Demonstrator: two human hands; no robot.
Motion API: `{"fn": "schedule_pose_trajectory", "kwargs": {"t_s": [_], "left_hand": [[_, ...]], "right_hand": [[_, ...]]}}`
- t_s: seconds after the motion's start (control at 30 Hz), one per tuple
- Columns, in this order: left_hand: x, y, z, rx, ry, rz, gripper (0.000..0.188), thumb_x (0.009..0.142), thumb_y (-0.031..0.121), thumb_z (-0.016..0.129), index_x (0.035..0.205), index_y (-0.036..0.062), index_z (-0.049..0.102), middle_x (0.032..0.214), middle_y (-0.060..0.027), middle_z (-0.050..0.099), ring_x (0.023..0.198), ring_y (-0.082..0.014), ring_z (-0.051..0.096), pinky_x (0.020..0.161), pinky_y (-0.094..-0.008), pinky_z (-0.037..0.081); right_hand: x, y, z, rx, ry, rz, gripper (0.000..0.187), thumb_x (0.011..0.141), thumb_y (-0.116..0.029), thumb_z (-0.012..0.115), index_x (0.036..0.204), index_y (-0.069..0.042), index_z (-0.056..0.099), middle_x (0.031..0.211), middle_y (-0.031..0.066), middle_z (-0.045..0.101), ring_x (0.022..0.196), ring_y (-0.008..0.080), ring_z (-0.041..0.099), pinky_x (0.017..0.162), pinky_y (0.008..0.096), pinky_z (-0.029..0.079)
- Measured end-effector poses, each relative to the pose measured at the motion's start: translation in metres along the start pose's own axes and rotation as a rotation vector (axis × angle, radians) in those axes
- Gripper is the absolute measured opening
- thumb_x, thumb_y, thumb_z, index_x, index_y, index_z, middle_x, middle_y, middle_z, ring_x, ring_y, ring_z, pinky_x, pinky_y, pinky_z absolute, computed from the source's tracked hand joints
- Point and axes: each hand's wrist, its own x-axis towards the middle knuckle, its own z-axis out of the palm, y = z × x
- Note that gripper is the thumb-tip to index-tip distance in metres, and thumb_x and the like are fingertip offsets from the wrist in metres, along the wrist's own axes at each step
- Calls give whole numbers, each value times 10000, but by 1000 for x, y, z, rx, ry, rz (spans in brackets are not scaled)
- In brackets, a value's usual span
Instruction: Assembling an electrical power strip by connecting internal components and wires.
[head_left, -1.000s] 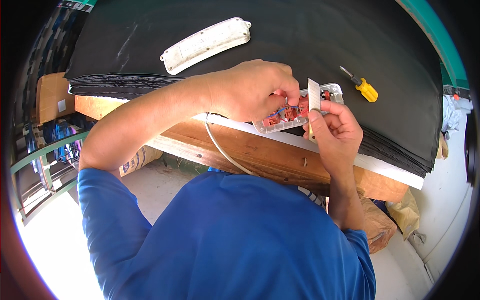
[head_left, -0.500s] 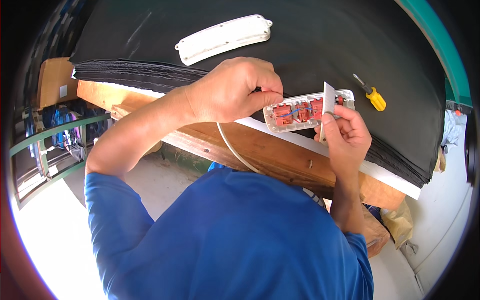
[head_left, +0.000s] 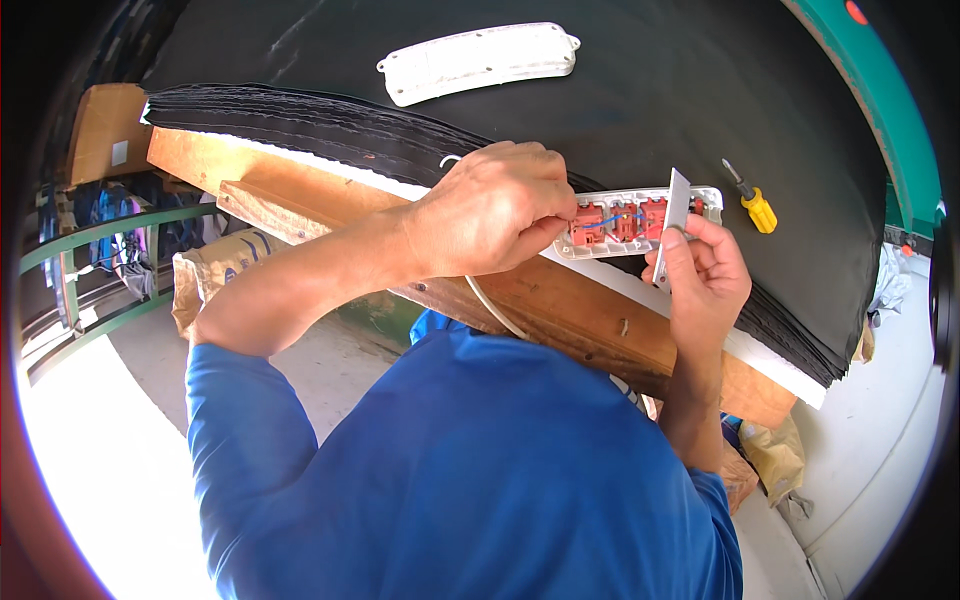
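An opened power strip is held over the table's near edge, its red socket modules and thin blue wires showing. My right hand grips a flat pale bar that stands across the strip's right part, with the thumb on its face and fingers behind. At the strip's left end, my left hand is closed in a pinch; what lies between its fingertips is hidden. A white cable curves out below that hand, and a short bent white end shows above it.
A long white cover lies farther back on the black sheets. To the right is a yellow-handled screwdriver. A wooden beam runs along the near edge. A green frame stands at right, a cardboard box at left.
My left hand has turned and shifted slightly right and down, its fingertips now over the power strip's left end. The bent white end has come into view above it. The whole view has shifted slightly.
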Motion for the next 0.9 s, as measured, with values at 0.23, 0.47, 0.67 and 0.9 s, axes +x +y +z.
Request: {"fn": "schedule_pose_trajectory", "kwargs": {"t_s": [0.23,0.47,0.67,0.9], "left_hand": [[-1,-4,0,-75,14,-49,27,828,26,702,836,49,689,818,-105,618,811,-331,631,707,-449,527],[-3,-10,-3,-139,-7,-55,89,866,-25,722,939,21,702,867,-116,655,823,-329,641,709,-421,519],[-9,-8,-4,-135,58,-102,65,905,89,713,945,45,736,860,-119,664,863,-344,673,758,-444,560],[-10,-10,-1,-156,3,-51,110,879,30,751,985,55,742,863,-100,660,834,-316,657,726,-422,529]], "right_hand": [[0,0,-1,-38,0,-3,194,980,-16,700,1158,42,647,808,101,735,696,119,703,623,270,591],[0,1,-3,-53,-21,-41,188,990,-24,689,1161,41,645,828,112,745,691,122,699,627,279,590],[0,0,-2,-62,-17,-47,190,993,-29,685,1165,39,641,823,116,744,679,131,694,615,282,578],[0,-1,-2,-79,2,-50,196,994,-33,686,1168,40,633,808,121,740,649,133,685,611,275,564]]}}
